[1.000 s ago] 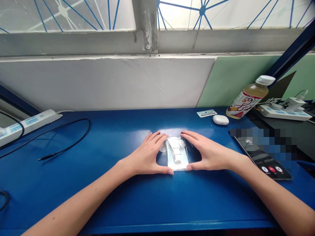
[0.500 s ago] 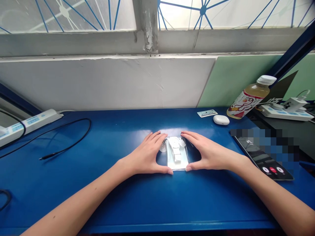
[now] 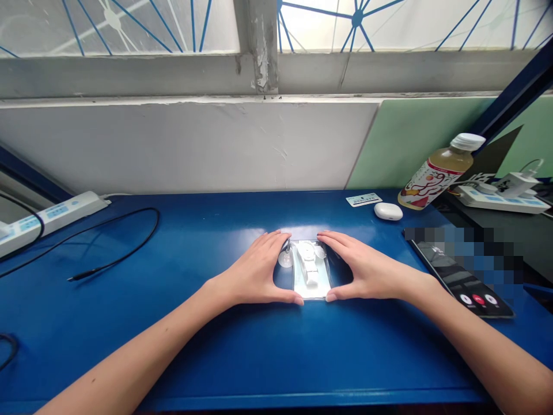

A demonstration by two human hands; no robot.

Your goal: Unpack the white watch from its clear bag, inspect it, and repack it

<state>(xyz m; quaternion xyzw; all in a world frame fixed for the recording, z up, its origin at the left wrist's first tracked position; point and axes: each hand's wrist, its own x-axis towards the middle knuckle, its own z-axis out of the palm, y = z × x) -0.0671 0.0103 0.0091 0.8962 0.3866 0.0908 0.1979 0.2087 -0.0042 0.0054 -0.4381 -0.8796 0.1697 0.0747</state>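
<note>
A clear plastic bag [image 3: 311,286] with small white parts [image 3: 309,264] in it lies flat on the blue table [image 3: 216,323], mid-view. My left hand [image 3: 254,271] rests on the table at the bag's left side, its fingers together and curved, its thumb tip at the bag's near left corner. On the bag's right side lies my right hand [image 3: 367,268] in mirror pose, with its thumb tip at the near right corner. Both hands frame the bag and touch its edges. A small round clear piece [image 3: 285,259] sits by my left fingertips.
A phone [image 3: 464,282] with a call screen lies at the right. Behind it are a white earbud case [image 3: 387,211], a small card [image 3: 363,199] and a drink bottle [image 3: 436,173]. Power strips sit at the far left [image 3: 52,216] and far right [image 3: 496,199]. A black cable [image 3: 116,253] crosses the left of the table.
Almost nothing: both hands stay at the bag's sides; my left fingers have drawn slightly away from the round clear piece.
</note>
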